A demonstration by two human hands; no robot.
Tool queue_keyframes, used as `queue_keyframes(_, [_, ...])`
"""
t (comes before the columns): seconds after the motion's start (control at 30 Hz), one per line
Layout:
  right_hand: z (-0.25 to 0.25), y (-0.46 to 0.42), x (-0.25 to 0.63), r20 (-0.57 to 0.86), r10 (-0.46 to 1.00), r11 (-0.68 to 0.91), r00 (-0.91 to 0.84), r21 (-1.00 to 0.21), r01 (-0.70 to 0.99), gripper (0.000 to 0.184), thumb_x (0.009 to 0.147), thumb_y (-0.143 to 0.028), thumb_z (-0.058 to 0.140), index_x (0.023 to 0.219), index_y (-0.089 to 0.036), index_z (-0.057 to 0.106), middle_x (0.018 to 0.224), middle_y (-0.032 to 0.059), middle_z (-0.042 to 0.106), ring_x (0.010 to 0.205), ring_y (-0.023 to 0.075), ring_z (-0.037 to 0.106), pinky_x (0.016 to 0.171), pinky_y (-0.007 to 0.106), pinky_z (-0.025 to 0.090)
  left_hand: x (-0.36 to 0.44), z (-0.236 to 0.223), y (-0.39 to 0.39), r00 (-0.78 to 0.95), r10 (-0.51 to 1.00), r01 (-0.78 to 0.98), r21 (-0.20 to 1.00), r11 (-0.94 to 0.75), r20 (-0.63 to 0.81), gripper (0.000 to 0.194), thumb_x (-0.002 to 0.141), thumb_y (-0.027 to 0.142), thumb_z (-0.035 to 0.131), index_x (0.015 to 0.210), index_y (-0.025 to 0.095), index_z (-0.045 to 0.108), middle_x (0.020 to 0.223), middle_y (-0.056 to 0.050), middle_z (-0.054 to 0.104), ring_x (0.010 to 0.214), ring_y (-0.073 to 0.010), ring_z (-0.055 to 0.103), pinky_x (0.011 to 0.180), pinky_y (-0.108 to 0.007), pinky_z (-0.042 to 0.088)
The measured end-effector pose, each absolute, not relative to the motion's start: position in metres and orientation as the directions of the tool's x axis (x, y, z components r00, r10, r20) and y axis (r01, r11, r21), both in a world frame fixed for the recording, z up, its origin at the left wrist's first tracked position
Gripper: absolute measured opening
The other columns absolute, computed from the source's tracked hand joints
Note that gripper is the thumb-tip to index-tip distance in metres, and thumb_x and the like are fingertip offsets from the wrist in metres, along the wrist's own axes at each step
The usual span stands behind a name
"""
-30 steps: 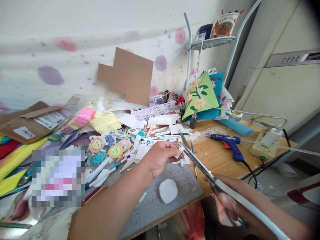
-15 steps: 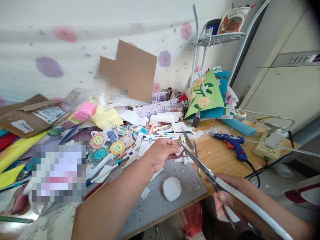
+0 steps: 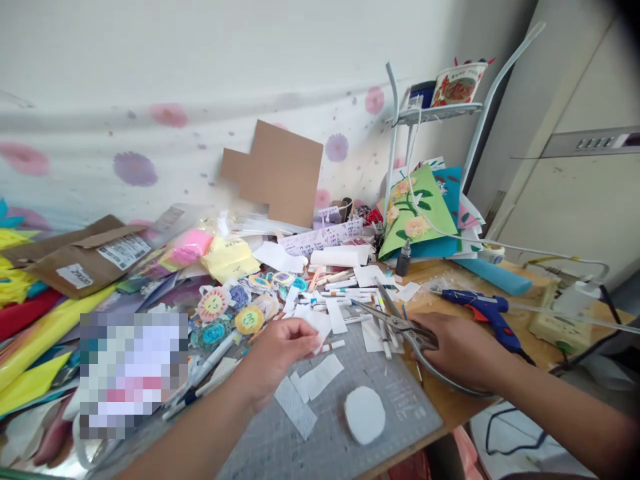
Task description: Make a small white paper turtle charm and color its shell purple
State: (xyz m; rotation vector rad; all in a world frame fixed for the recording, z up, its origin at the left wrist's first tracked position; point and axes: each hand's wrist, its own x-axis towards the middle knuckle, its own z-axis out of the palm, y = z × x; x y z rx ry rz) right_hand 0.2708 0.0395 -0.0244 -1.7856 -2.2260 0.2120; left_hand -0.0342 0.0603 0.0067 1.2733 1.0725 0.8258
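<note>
Parting from the left hand (image 3: pixel 283 353), the scissors (image 3: pixel 407 328) in the head view now stand off to the right of its pinch, whereas half a second ago a blade reached those fingertips. The right hand (image 3: pixel 457 343) has turned back upward and is wrapped round the handles, the blades spread. The left thumb and fingers are together on what looks like a white slip (image 3: pixel 321 327), though pale paper behind blurs its outline; it lies outside the blades, so the cutting seems broken off for this instant. By count, there is one pair of scissors and, apparently, one slip in the pinch. Below and right of that pinch, one white disc (image 3: pixel 365 415) lies on the one grey mat (image 3: pixel 330 453); just below the pinch are three strips (image 3: pixel 323 375), partly overlapping. Left of it sit at least four round badges (image 3: pixel 249 320), with more partly hidden. Beyond the right hand are one glue gun (image 3: pixel 475 303) and one bottle (image 3: pixel 403 260). The markers (image 3: pixel 353 291) beyond the pinch are too jumbled to count.
</note>
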Motion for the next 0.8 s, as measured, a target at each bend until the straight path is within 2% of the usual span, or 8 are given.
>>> queue_keyframes(0.1, [-0.031, 0.059, 0.273, 0.136, 0.969, 0.237, -0.209, -0.242, 0.941, 0.043, 0.068, -0.021, 0.057, 0.111, -0.021, 0.064, 0.113, 0.0093, 0.069, 0.103, 0.0290, 0.062, 0.088, 0.037, 0.046, -0.057, 0.003, 0.055, 0.273, 0.952, 0.091, 0.988, 0.121, -0.142, 0.017, 0.070, 0.030, 0.070, 0.066, 0.014, 0.063, 0.065, -0.001, 0.061, 0.067, -0.0128, 0.053, 0.067, -0.026, 0.040])
queue_keyframes(0.23, [-0.033, 0.064, 0.276, 0.117, 0.964, 0.256, -0.237, -0.186, 0.949, 0.051, 0.071, -0.025, 0.058, 0.121, -0.015, 0.059, 0.115, 0.0151, 0.067, 0.102, 0.0325, 0.063, 0.088, 0.044, 0.047, -0.067, -0.006, 0.047, 0.204, 0.973, -0.009, 0.993, 0.116, -0.111, 0.019, 0.069, 0.032, 0.070, 0.067, 0.015, 0.063, 0.067, -0.002, 0.063, 0.068, -0.0139, 0.054, 0.069, -0.027, 0.042])
queue_keyframes(0.37, [-0.017, 0.057, 0.263, 0.139, 0.950, 0.297, -0.278, -0.137, 0.945, 0.040, 0.082, -0.028, 0.052, 0.117, -0.010, 0.061, 0.111, 0.0247, 0.065, 0.104, 0.0402, 0.059, 0.088, 0.055, 0.043, -0.067, -0.012, 0.044, 0.174, 0.975, -0.115, 0.980, 0.161, -0.140, 0.018, 0.069, 0.030, 0.071, 0.065, 0.015, 0.062, 0.070, -0.002, 0.063, 0.067, -0.0135, 0.057, 0.069, -0.028, 0.045])
queue_keyframes(0.43, [-0.008, 0.048, 0.242, 0.132, 0.923, 0.380, -0.362, -0.160, 0.911, 0.031, 0.085, -0.029, 0.051, 0.109, -0.017, 0.065, 0.112, 0.0187, 0.065, 0.107, 0.0356, 0.057, 0.092, 0.052, 0.042, -0.068, -0.013, 0.045, 0.191, 0.970, -0.132, 0.975, 0.180, -0.153, 0.018, 0.069, 0.030, 0.071, 0.066, 0.014, 0.063, 0.073, -0.003, 0.064, 0.068, -0.0135, 0.058, 0.069, -0.028, 0.046])
queue_keyframes(0.5, [0.000, 0.038, 0.215, 0.061, 0.852, 0.517, -0.519, -0.245, 0.820, 0.028, 0.082, -0.030, 0.058, 0.109, -0.024, 0.065, 0.115, 0.0101, 0.064, 0.108, 0.0286, 0.057, 0.093, 0.045, 0.044, -0.072, -0.013, 0.046, 0.208, 0.966, -0.112, 0.977, 0.180, -0.154, 0.018, 0.067, 0.030, 0.073, 0.066, 0.014, 0.063, 0.070, -0.002, 0.064, 0.065, -0.0125, 0.058, 0.066, -0.026, 0.046])
queue_keyframes(0.6, [0.008, 0.026, 0.181, -0.079, 0.682, 0.638, -0.727, -0.421, 0.644, 0.056, 0.071, -0.023, 0.069, 0.125, -0.026, 0.054, 0.126, 0.0068, 0.057, 0.115, 0.0254, 0.051, 0.098, 0.040, 0.042, -0.078, -0.010, 0.049, 0.240, 0.957, -0.039, 0.984, 0.176, -0.162, 0.017, 0.068, 0.028, 0.072, 0.066, 0.015, 0.063, 0.067, 0.000, 0.063, 0.064, -0.0114, 0.059, 0.065, -0.024, 0.046])
queue_keyframes(0.67, [0.009, 0.021, 0.169, -0.145, 0.661, 0.613, -0.736, -0.461, 0.641, 0.065, 0.064, -0.018, 0.073, 0.126, -0.027, 0.052, 0.122, 0.0054, 0.058, 0.112, 0.0253, 0.052, 0.096, 0.040, 0.042, -0.083, -0.007, 0.050, 0.253, 0.950, 0.001, 0.982, 0.188, -0.182, 0.017, 0.070, 0.029, 0.070, 0.067, 0.015, 0.062, 0.070, -0.001, 0.066, 0.065, -0.0117, 0.061, 0.066, -0.025, 0.047])
queue_keyframes(0.8, [0.003, 0.016, 0.170, -0.169, 0.713, 0.564, -0.681, -0.440, 0.699, 0.058, 0.062, -0.014, 0.072, 0.116, -0.030, 0.058, 0.112, 0.0034, 0.062, 0.101, 0.0255, 0.057, 0.087, 0.038, 0.047, -0.091, -0.001, 0.052, 0.317, 0.925, 0.011, 0.976, 0.219, -0.211, 0.016, 0.073, 0.028, 0.068, 0.069, 0.015, 0.060, 0.077, -0.004, 0.071, 0.064, -0.0120, 0.063, 0.064, -0.026, 0.049])
